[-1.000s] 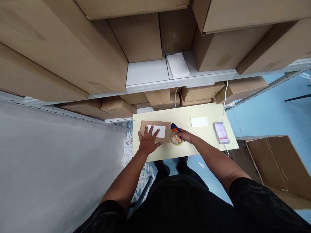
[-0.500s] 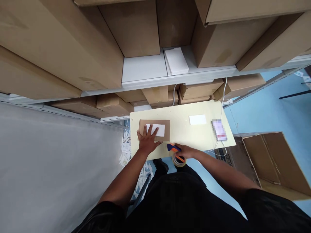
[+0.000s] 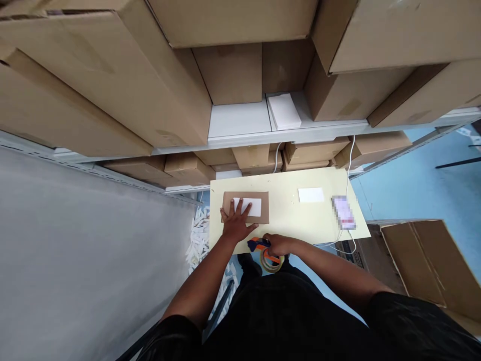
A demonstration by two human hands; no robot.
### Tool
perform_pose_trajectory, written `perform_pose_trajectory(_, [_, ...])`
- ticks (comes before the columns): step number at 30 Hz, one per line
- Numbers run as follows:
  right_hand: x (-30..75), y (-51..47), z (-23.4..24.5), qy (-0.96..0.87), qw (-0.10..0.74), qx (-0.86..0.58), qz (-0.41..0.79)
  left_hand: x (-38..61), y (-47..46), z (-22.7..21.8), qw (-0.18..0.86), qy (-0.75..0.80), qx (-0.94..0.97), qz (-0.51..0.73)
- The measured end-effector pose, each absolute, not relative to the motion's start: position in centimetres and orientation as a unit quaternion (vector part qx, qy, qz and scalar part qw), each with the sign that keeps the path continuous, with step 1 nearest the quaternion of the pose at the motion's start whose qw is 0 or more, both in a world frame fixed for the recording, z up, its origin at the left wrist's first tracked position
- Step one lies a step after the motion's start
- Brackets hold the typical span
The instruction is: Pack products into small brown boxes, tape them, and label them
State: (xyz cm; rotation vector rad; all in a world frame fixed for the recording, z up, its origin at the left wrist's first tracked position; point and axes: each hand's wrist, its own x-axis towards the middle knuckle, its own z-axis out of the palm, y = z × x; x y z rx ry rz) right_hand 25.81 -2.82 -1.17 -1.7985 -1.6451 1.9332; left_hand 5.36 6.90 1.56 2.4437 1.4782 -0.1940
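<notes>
My left hand [image 3: 236,225] lies flat with spread fingers on a white label [image 3: 255,206] and the brown cardboard piece [image 3: 265,197] under it, which may be a flat box. Close by, at the near edge of the pale yellow tabletop [image 3: 296,220], my right hand [image 3: 278,244] is closed around an orange and blue tape dispenser [image 3: 255,244]. A roll of tape [image 3: 271,264] sits on the dispenser and hangs past the table edge. The fingers partly hide the dispenser's handle.
A white paper slip [image 3: 311,195] and a blurred phone [image 3: 343,212] with a white cable rest on the table's right. Shelves [image 3: 240,140] of cardboard boxes rise behind it. An open carton [image 3: 421,255] stands at right; white paper strips [image 3: 199,233] cover the floor at left.
My right hand has brought the tape dispenser left and slightly nearer to me. My left hand stays flat on the label. The whole view has shifted a little.
</notes>
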Motion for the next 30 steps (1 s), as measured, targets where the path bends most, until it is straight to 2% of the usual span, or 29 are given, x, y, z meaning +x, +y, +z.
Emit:
perform_pose_trajectory(2, [29.4, -4.9, -0.8, -0.499, 0.040, -0.604, 0.620, 5.3, 6.9, 1.4, 0.136, 0.512, 0.846, -0.062])
perform_pose_trajectory(5, [33.7, -7.7, 0.1, -0.402, 0.151, -0.633, 0.645, 5.2, 6.7, 1.3, 0.131, 0.512, 0.847, -0.053])
perform_pose_trajectory(8, [36.0, -9.0, 1.6, -0.400, 0.242, -0.628, 0.622, 5.2, 6.5, 1.2, 0.125, 0.513, 0.848, -0.045])
perform_pose_trajectory(15, [37.2, -5.6, 8.0, -0.466, 0.333, -0.637, 0.516, 5.1, 6.3, 1.3, 0.130, 0.516, 0.845, -0.046])
perform_pose_trajectory(19, [37.4, -0.3, 13.6, -0.576, 0.348, -0.644, 0.364, 5.2, 6.3, 1.8, 0.141, 0.520, 0.840, -0.062])
perform_pose_trajectory(24, [36.0, 5.7, 21.3, -0.631, 0.383, -0.630, 0.242, 5.1, 6.2, 2.2, 0.154, 0.525, 0.834, -0.076])
perform_pose_trajectory(30, [32.3, 12.5, 28.2, -0.626, 0.333, -0.690, 0.147, 4.6, 6.3, 1.5, 0.176, 0.519, 0.835, -0.050])
